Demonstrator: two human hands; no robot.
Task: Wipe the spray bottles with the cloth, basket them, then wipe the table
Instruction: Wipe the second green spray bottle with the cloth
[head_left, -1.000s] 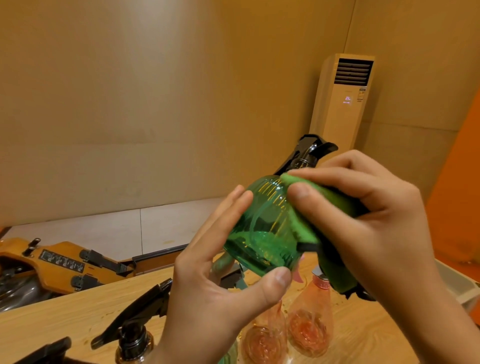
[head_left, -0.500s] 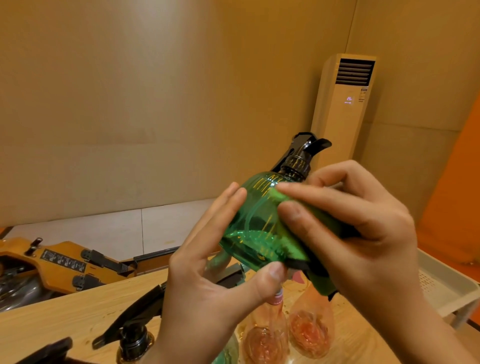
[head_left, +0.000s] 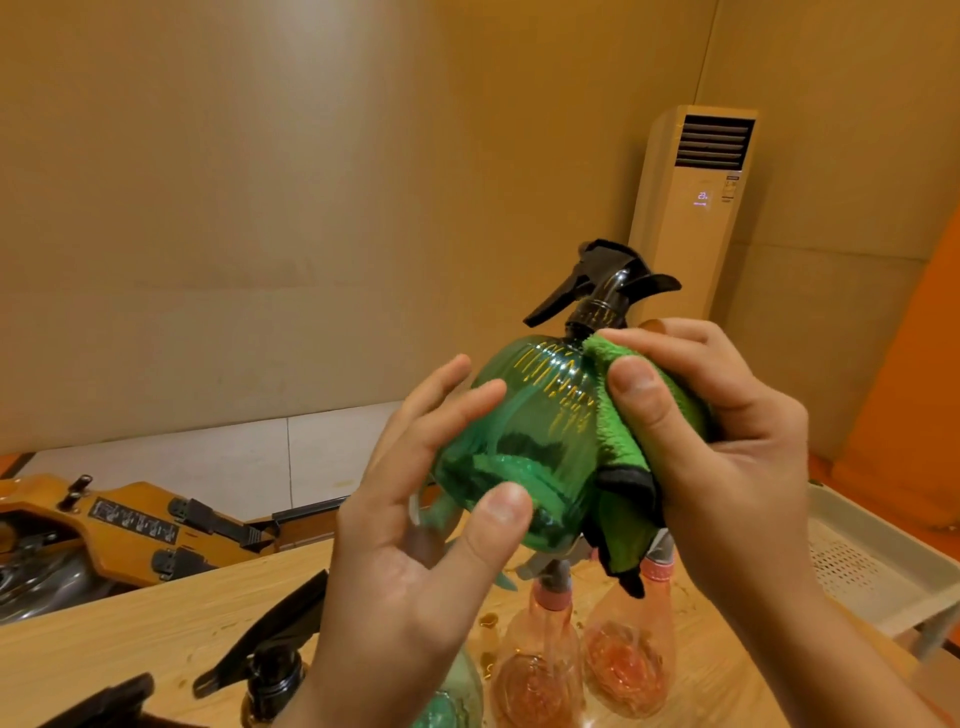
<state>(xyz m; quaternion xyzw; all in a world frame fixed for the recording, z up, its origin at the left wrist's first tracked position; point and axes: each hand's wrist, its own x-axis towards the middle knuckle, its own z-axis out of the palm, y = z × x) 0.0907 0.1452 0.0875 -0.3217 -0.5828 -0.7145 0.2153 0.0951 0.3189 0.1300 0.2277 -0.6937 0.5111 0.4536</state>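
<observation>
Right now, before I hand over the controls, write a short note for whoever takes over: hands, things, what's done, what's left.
Left hand grips the round translucent green plastic spray bottle near its base, raised above the table.
Right hand presses the folded green cloth against that bottle's shoulder.
Two pink translucent spray bottles stand on the light wooden table; a second green bottle shows at the bottom edge.
The white perforated plastic basket sits right of the table; no bottle shows in its visible part.
Under way: wiping the held bottle.
Left: other bottles, basketing, table wipe.
</observation>
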